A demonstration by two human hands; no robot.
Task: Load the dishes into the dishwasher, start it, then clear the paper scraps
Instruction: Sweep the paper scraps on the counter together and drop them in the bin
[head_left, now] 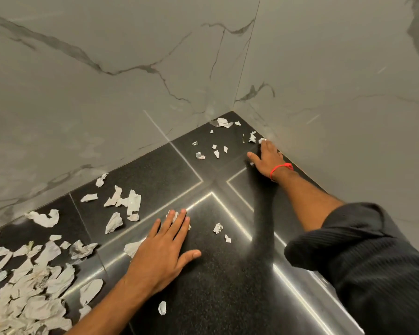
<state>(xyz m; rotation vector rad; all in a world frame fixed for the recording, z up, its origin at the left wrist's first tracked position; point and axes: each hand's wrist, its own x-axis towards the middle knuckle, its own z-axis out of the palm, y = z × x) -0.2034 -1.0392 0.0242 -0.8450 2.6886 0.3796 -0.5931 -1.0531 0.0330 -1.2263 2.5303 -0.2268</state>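
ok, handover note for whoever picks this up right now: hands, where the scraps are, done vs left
Left hand: flat on the dark floor, fingers straight, pressing a scrap under the fingertips.
Right hand: reached into the corner along the marble wall, fingertips touching a small scrap; grip cannot be told.
Scraps: big pile at lower left, a loose cluster ahead of the left hand, small bits near the corner.
Done: dishwasher and dishes not in view, so cannot confirm.
Left: nearly all scraps remain on the floor; gather corner bits toward the pile, then remove.
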